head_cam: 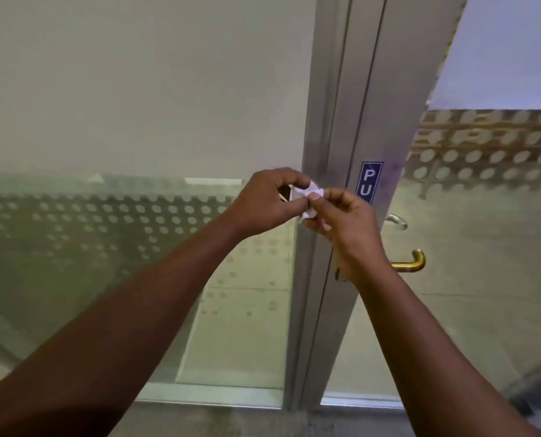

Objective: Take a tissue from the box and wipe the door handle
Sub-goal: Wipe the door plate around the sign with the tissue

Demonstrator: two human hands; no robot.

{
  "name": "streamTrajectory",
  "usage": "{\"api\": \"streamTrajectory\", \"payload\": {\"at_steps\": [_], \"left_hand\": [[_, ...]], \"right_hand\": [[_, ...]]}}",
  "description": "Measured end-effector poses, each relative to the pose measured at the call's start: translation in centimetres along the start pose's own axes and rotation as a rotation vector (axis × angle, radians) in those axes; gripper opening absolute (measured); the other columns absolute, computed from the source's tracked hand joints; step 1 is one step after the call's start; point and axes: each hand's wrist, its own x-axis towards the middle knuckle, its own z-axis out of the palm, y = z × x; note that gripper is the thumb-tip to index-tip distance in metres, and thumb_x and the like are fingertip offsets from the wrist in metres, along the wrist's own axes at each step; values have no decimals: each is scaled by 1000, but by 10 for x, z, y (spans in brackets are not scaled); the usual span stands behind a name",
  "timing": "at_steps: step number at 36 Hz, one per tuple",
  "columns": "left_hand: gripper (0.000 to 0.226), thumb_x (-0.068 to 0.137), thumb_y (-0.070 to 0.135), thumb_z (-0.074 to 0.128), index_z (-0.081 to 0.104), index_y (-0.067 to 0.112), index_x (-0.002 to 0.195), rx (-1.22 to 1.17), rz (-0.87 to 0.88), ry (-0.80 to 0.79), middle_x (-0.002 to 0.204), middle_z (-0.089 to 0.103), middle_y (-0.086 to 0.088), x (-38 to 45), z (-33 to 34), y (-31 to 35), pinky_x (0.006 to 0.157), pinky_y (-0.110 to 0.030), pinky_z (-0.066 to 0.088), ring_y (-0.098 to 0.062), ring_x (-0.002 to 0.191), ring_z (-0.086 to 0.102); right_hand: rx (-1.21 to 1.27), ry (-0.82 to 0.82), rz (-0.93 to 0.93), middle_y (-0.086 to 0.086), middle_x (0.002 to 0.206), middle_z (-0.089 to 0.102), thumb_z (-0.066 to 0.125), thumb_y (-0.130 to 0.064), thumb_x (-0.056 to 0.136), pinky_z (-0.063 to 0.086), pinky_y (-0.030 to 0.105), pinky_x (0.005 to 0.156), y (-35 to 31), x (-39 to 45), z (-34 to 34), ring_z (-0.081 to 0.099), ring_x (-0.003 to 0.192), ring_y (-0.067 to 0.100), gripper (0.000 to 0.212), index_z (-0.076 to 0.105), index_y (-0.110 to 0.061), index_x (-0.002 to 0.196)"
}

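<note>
A small crumpled white tissue [307, 197] sits between both hands in front of the door frame. My left hand [262, 201] pinches its left side with thumb and fingers. My right hand [346, 225] grips its right side from below. The brass door handle [412, 263] juts out to the right, low and just right of my right wrist, partly hidden by it. No tissue box is in view.
A glass door with a grey metal frame [376, 121] carries a blue sign [369, 181] starting "PU". A silver handle [396, 220] shows through the glass above the brass one. A frosted, dotted glass panel [121, 222] fills the left.
</note>
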Motion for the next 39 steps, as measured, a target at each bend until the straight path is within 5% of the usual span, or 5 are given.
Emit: {"api": "streamTrajectory", "payload": {"at_steps": [16, 23, 28, 33, 39], "left_hand": [[42, 98, 31, 56, 66, 9, 133, 584, 796, -63, 122, 68, -13, 93, -19, 67, 84, -25, 45, -25, 111, 60], [55, 100, 35, 46, 53, 1, 144, 1045, 1084, -120, 148, 52, -23, 98, -21, 55, 120, -48, 31, -41, 144, 41], [63, 104, 41, 35, 39, 2, 154, 1126, 1093, -61, 163, 30, -24, 102, -17, 40, 127, -52, 19, -42, 155, 19], [72, 104, 46, 22, 20, 1, 160, 1166, 1099, -4, 168, 12, -24, 110, -9, 28, 128, -50, 13, -39, 157, 8], [73, 105, 48, 15, 16, 1, 161, 1214, 1103, 30, 169, 11, -24, 112, 2, 21, 129, -48, 12, -38, 157, 8]], "right_hand": [[31, 428, -207, 12, 101, 70, 63, -1, 93, 57, 24, 71, -43, 12, -55, 67, 85, 19, 16, 67, -3, 108], [36, 466, -191, 11, 95, 74, 65, 3, 88, 60, 31, 84, -40, 13, -71, 70, 89, 24, 18, 71, -3, 104], [-61, 538, -111, 16, 118, 70, 64, 3, 88, 57, 39, 91, -31, 13, -72, 69, 101, 25, 35, 67, -8, 121], [-200, 677, -136, -1, 110, 75, 71, -10, 87, 45, 28, 65, -18, 14, -63, 69, 82, 1, 31, 72, -24, 115], [-325, 820, -330, 6, 98, 76, 72, -13, 89, 60, 37, 79, -8, 22, -56, 73, 91, 21, 19, 73, -20, 107]]}}
